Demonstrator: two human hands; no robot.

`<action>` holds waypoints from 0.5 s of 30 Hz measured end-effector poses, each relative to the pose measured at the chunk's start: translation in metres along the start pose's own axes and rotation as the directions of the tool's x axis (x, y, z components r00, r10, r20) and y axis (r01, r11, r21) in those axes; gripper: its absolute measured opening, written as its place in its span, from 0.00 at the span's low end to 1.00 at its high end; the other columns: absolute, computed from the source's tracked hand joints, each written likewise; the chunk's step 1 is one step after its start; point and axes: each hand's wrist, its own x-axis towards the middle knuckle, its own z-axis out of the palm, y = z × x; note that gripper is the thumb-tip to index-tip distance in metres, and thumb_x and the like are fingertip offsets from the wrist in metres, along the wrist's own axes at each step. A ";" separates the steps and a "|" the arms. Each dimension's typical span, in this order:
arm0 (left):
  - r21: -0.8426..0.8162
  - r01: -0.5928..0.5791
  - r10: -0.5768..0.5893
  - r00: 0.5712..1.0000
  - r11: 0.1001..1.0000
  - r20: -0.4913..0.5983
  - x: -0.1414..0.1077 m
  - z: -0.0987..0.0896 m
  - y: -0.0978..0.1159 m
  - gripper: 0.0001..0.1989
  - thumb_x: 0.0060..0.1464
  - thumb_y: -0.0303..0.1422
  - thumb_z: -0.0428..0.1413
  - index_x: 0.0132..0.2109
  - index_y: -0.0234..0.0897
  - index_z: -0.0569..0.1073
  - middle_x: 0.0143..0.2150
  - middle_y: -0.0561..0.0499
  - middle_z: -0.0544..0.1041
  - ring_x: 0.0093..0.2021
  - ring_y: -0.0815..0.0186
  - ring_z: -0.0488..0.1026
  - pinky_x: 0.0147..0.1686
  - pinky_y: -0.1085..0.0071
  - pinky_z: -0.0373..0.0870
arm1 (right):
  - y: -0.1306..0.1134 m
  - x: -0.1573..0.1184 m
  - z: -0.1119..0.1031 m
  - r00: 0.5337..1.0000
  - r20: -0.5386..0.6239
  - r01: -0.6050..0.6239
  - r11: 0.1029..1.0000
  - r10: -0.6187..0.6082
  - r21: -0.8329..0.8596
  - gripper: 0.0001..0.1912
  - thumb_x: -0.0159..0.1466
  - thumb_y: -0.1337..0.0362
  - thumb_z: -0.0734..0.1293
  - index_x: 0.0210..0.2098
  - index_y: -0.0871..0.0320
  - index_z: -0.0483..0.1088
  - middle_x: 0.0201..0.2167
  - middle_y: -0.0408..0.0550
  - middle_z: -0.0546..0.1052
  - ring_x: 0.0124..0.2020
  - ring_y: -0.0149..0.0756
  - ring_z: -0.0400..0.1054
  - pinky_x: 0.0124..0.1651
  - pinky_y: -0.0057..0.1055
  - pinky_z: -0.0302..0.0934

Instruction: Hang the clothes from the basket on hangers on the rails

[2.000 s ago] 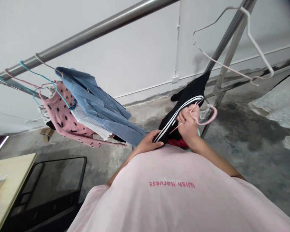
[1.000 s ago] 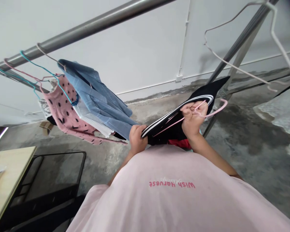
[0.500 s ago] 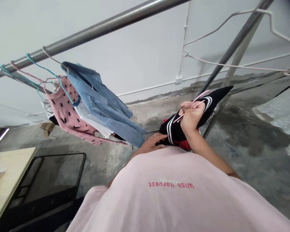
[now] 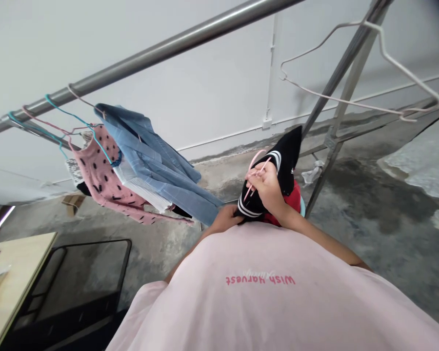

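Against a white wall, at twelve o'clock, the right hand pinches a pink hanger on a black garment, while the left hand grips its lower edge.

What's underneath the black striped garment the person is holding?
A red garment shows below the black garment, with a teal item at its edge. The rest of the red garment is hidden by the black garment, the right hand and the person's pink shirt.

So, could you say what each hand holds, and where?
The right hand pinches a pink wire hanger against a striped black garment; the left hand grips its near edge.
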 end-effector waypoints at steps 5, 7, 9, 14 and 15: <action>-0.154 0.015 -0.037 0.990 0.988 -0.139 -0.010 -0.023 0.019 0.17 0.54 0.41 0.58 0.41 0.29 0.75 0.35 0.47 0.76 0.39 0.62 0.74 0.42 0.62 0.71 | 0.001 -0.002 0.000 0.972 0.181 -0.142 0.988 0.152 -0.067 0.17 0.59 0.61 0.66 0.42 0.57 0.55 0.31 0.41 0.70 0.27 0.27 0.67 0.26 0.23 0.57; -0.182 0.001 -0.037 0.980 0.983 -0.197 -0.012 -0.041 0.027 0.20 0.58 0.44 0.55 0.44 0.29 0.74 0.37 0.46 0.76 0.39 0.64 0.74 0.42 0.63 0.72 | 0.001 -0.005 -0.002 0.946 0.235 -0.199 0.972 0.224 -0.124 0.18 0.59 0.61 0.66 0.45 0.58 0.57 0.33 0.42 0.71 0.28 0.27 0.67 0.26 0.23 0.58; -0.217 -0.024 -0.035 0.964 0.976 -0.263 -0.016 -0.063 0.035 0.21 0.58 0.46 0.54 0.45 0.29 0.73 0.38 0.45 0.76 0.39 0.64 0.74 0.41 0.62 0.73 | 0.003 -0.009 -0.007 0.923 0.253 -0.252 0.952 0.290 -0.175 0.18 0.59 0.61 0.66 0.45 0.58 0.58 0.33 0.42 0.71 0.28 0.26 0.67 0.27 0.23 0.57; -0.318 -0.142 -0.019 0.891 0.937 -0.454 -0.054 -0.116 0.066 0.24 0.39 0.39 0.55 0.45 0.34 0.77 0.34 0.47 0.78 0.34 0.58 0.76 0.38 0.59 0.76 | 0.020 -0.028 -0.045 0.864 0.258 -0.359 0.888 0.432 -0.287 0.14 0.60 0.59 0.66 0.41 0.60 0.62 0.31 0.43 0.71 0.27 0.26 0.65 0.30 0.25 0.58; -0.367 -0.194 -0.037 0.843 0.910 -0.537 -0.066 -0.125 0.074 0.25 0.35 0.36 0.54 0.45 0.35 0.77 0.32 0.48 0.78 0.33 0.57 0.76 0.37 0.59 0.77 | 0.027 -0.034 -0.057 0.859 0.237 -0.381 0.876 0.454 -0.297 0.15 0.59 0.57 0.66 0.40 0.60 0.62 0.30 0.43 0.71 0.27 0.26 0.65 0.30 0.25 0.58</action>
